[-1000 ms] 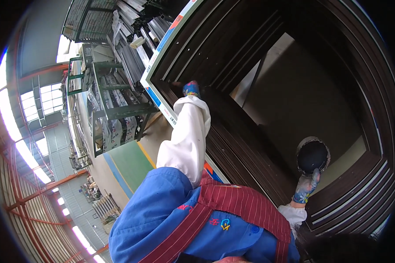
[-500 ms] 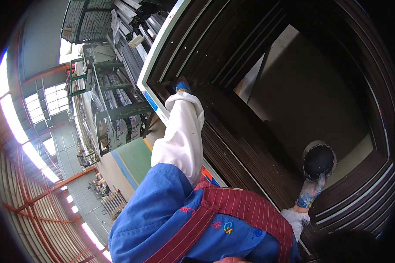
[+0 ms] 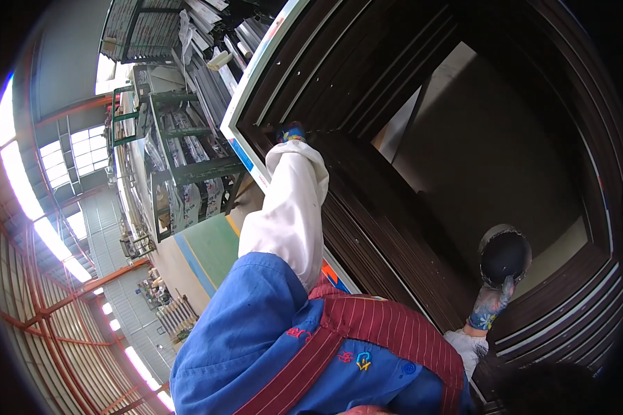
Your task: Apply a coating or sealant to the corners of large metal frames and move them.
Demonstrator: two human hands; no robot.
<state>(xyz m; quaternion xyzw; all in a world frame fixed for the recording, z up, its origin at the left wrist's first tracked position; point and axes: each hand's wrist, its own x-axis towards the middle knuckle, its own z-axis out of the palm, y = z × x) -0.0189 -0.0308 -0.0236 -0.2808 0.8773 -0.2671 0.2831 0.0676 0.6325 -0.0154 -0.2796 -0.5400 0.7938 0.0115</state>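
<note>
A stack of large dark brown rectangular frames, looking like window or door frames, fills the right half of the view. My left hand, in a blue patterned glove, reaches to the inner corner of the frames at the upper left. Its fingers are dark and small there, so their grip and anything in them cannot be made out. In my right hand, gloved in a flowery pattern, is a round cup with black inside and a grey, crusted rim. The thumb presses against its near side, above the frames' opening.
Green metal racks loaded with long wrapped profiles stand beyond the frames on the left. A green floor strip with blue and yellow edges runs below them. White edging with coloured labels lines the frames' outer side.
The view has shifted slightly, so the frames and racks sit a little differently. My left hand turns slightly at the same corner. My right hand keeps holding the cup in place.
</note>
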